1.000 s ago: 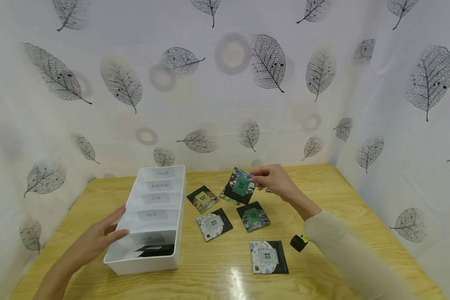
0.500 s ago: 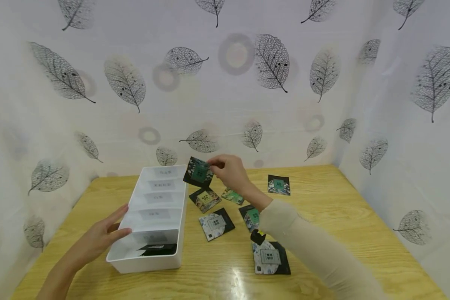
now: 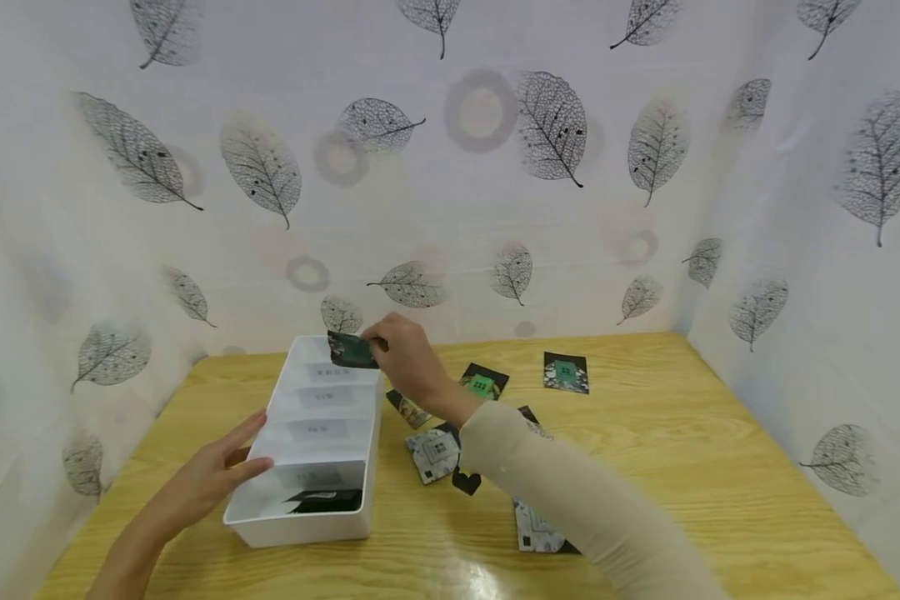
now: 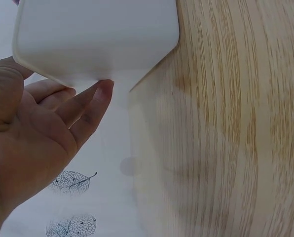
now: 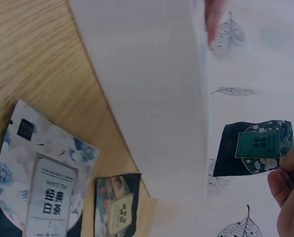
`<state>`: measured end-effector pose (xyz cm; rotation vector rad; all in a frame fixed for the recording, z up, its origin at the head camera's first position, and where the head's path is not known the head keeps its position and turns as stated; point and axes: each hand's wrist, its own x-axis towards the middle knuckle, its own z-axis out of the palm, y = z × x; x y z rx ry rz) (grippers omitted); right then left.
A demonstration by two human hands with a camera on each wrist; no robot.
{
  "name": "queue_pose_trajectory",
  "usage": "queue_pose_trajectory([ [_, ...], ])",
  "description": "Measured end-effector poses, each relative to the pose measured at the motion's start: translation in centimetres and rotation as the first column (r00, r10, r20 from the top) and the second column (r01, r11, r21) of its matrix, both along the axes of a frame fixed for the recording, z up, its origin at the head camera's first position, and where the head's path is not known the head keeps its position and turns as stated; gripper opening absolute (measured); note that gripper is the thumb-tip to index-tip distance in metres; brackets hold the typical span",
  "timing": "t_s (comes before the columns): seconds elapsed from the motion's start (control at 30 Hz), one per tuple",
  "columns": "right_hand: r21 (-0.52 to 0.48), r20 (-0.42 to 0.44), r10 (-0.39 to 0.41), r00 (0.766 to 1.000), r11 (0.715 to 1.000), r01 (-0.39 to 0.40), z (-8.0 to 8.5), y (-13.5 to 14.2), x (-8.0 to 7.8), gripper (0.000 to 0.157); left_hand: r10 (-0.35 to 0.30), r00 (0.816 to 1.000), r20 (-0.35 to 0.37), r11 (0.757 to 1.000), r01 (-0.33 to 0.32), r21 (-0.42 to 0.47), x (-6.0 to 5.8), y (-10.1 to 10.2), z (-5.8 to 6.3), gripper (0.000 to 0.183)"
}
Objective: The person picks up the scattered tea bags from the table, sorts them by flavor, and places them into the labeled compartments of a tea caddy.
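My right hand (image 3: 408, 354) pinches a dark tea packet with a green label (image 5: 258, 144) by one edge, between thumb and fingers. It holds the packet above the far end of a long white divided box (image 3: 367, 518); in the right wrist view the packet is in the air beside the box wall. My left hand (image 3: 206, 479) lies at the box's left side, fingers touching the wall and thumb reaching over the rim. From the left wrist view, its loosely bent fingertips (image 4: 105, 88) touch the outside of the box. Dark packets (image 3: 328, 501) lie in the nearest compartment.
Several tea packets lie right of the box: a green-labelled one (image 3: 566, 372) at the back, another with a green label (image 3: 483, 383), a pale one (image 3: 432, 454), and one partly under the right sleeve (image 3: 536, 529). Leaf-print cloth (image 3: 450, 192) hangs behind the wooden table (image 3: 720, 467).
My right hand has carried the green-labelled packet leftward from above the loose packets to the box's far end, and the packet has tilted flatter. The left hand has stayed at the box.
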<state>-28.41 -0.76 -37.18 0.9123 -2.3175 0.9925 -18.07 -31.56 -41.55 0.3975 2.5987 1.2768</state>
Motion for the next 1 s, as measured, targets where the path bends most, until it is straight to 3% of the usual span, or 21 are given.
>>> queue_pose_trajectory([
  [0.23, 0.211, -0.179, 0.005, 0.984, 0.977, 0.034, -1.9, -1.8, 0.7, 0.016, -0.006, 1.0, -0.005, 1.0, 0.006, 0.017, 0.0, 0.1, 0.0, 0.082],
  [0.47, 0.329, -0.194, 0.038, 0.98, 0.944, 0.028, -3.6, -2.1, 0.9, 0.022, 0.011, 1.0, 0.011, 1.0, -0.011, 0.014, 0.0, 0.1, 0.1, 0.082],
  [0.63, 0.427, -0.215, 0.041, 0.976, 0.902, 0.056, -4.4, -1.8, 1.1, 0.025, 0.005, 1.0, 0.008, 1.0, -0.005, 0.009, 0.1, 0.0, 0.0, 0.082],
  [1.0, 0.591, -0.261, -0.038, 0.965, 0.784, 0.19, -4.7, -1.7, 1.1, 0.024, 0.006, 1.0, -0.001, 1.0, -0.006, 0.006, 0.1, 0.1, 0.0, 0.082],
])
